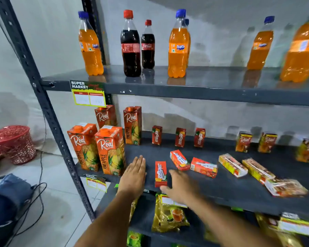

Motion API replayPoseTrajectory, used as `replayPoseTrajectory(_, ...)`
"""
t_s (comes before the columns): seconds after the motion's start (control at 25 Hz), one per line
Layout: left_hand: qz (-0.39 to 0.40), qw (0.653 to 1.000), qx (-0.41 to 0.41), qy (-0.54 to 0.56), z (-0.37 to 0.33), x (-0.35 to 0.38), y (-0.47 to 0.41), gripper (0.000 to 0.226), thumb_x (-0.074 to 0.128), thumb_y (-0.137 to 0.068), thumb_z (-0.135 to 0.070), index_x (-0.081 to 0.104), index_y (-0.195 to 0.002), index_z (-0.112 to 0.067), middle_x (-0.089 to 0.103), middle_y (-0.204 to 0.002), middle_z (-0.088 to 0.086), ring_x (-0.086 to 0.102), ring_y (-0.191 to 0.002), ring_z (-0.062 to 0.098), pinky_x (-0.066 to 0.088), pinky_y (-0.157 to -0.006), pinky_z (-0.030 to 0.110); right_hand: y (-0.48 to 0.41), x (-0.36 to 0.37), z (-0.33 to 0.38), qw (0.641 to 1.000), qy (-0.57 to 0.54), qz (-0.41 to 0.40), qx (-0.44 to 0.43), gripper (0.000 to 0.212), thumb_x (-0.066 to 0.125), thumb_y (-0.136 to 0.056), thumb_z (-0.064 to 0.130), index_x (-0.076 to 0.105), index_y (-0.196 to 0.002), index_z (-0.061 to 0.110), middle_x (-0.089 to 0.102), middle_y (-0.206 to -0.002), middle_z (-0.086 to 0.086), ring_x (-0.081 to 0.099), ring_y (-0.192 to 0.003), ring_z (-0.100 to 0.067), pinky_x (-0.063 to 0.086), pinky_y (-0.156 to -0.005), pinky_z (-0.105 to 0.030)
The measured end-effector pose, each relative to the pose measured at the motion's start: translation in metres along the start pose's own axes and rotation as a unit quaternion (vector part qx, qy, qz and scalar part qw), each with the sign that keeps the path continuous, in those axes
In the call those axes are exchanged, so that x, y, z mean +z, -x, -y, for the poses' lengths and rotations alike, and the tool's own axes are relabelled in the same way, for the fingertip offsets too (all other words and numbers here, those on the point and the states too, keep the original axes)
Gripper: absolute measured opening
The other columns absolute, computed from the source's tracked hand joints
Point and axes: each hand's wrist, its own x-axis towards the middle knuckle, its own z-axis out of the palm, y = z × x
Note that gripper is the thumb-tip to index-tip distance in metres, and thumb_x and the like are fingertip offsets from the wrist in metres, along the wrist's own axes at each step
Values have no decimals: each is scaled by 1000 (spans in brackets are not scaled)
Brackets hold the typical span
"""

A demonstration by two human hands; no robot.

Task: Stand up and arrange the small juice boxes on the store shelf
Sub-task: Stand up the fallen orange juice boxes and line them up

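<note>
Lying flat near the shelf (221, 186) front edge, the red juice box (160, 173) has its long axis running front-to-back, btwn both hands. Right hand (181, 186) is nearer, fingers loosely spread & empty, thumb by the box's near end; left hand (134, 172) rests flat, fingers together, just left. More fallen boxes (203, 167) lie to the right.

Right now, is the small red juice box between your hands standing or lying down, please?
Lying flat. The red juice box rests on the shelf, its straw side facing up, unlike the upright boxes behind.
</note>
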Motion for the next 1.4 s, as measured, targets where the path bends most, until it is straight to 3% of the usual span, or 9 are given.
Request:
replayPoseTrajectory(0.2,101,994,-34,-6,22,28,-31,57,26,-101,-31,7,-148,-5,7,-159,12,7,-146,24,11,-116,32,-21,52,7,992,-13,-67,108,74,54,-66,78,53,-116,23,63,-118,0,57,-110,-25,45,-90,-43)
replayPoseTrajectory(0.44,101,994,5,-35,39,44,-44,85,-8,-78,-54,7,-149,-9,3,-160,5,0,-146,19,1,-116,34,-35,70,13,975,-36,-130,176,67,56,-70,65,56,-120,22,65,-115,-1,55,-110,-26,38,-90,-44)
replayPoseTrajectory(0.6,92,995,20,-18,39,44,-43,78,-4,-84,-51,5,-149,-9,1,-161,6,-4,-146,19,-2,-115,33,-48,31,-9,982,-27,-171,71,54,65,-67,42,63,-117,24,73,-109,0,65,-101,-26,50,-84,-41)
replayPoseTrajectory(0.8,106,994,36,-17,41,42,-43,82,-5,-83,-52,5,-149,-5,0,-160,10,-4,-146,23,-3,-115,34,-92,-44,-1,983,162,40,-83,72,64,-80,13,33,-144,27,52,-143,2,45,-130,-25,38,-102,-42)
replayPoseTrajectory(0.88,101,994,30,-16,40,42,-41,79,-2,-85,-51,5,-149,-5,1,-160,11,-4,-146,23,-3,-116,35,-110,-57,9,937,281,49,-201,64,63,-82,8,40,-140,25,59,-134,1,50,-124,-25,41,-97,-42)
replayPoseTrajectory(1.04,93,995,29,-2,41,45,-39,78,-2,-85,-51,4,-149,-6,1,-160,9,-3,-146,22,-3,-116,35,-123,-56,24,788,450,10,-420,31,63,-86,11,60,-115,21,72,-103,0,63,-96,-26,48,-71,-37)
replayPoseTrajectory(1.12,89,996,29,1,42,46,-39,83,-7,-81,-53,6,-149,-6,3,-160,9,-2,-146,22,-2,-116,35,-125,-52,23,766,455,16,-454,31,65,-85,10,62,-114,19,70,-103,-2,65,-94,-26,52,-67,-36)
replayPoseTrajectory(1.2,80,996,29,0,42,46,-40,83,-8,-81,-53,7,-149,-6,4,-160,9,-1,-146,23,-2,-116,35,-130,-57,20,776,444,22,-448,29,61,-86,8,61,-115,16,67,-106,-5,64,-93,-27,55,-68,-40)
replayPoseTrajectory(1.4,88,996,21,3,40,43,-40,64,16,-98,-44,5,-149,-7,1,-160,8,-3,-146,22,-3,-115,34,-140,-62,19,764,478,43,-431,31,64,-83,10,63,-112,19,69,-106,-1,63,-97,-26,55,-72,-42)
